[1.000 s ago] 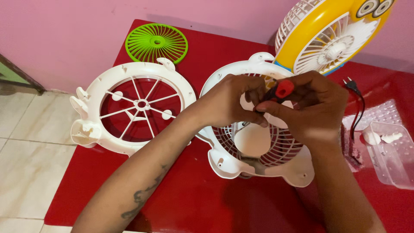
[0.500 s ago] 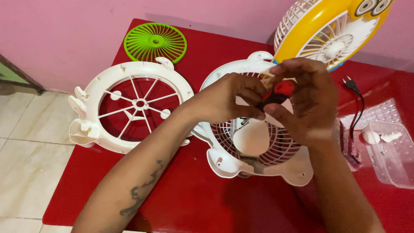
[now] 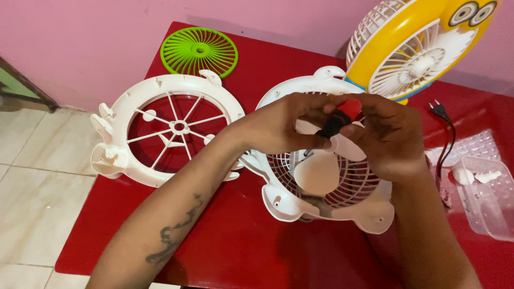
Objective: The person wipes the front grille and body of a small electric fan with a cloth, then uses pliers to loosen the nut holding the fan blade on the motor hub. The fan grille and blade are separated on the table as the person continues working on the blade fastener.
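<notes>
A white fan housing (image 3: 284, 200) with a grille and white blades (image 3: 317, 174) lies flat on the red table (image 3: 235, 235). Both my hands hover over its centre. My right hand (image 3: 393, 136) grips a screwdriver with a red and black handle (image 3: 338, 119), pointing down toward the fan hub. My left hand (image 3: 278, 126) pinches the black lower part of that screwdriver. The tip and the hub are hidden by my fingers.
A second white fan frame (image 3: 160, 126) with spokes lies to the left. A green round grille (image 3: 199, 52) is at the far left corner. A yellow fan (image 3: 423, 43) stands at the back right. A black plug and cord (image 3: 443, 128) and clear plastic trays (image 3: 484, 192) sit right.
The screwdriver handle has shifted slightly in my fingers above the hub. The fan parts on the table have not moved.
</notes>
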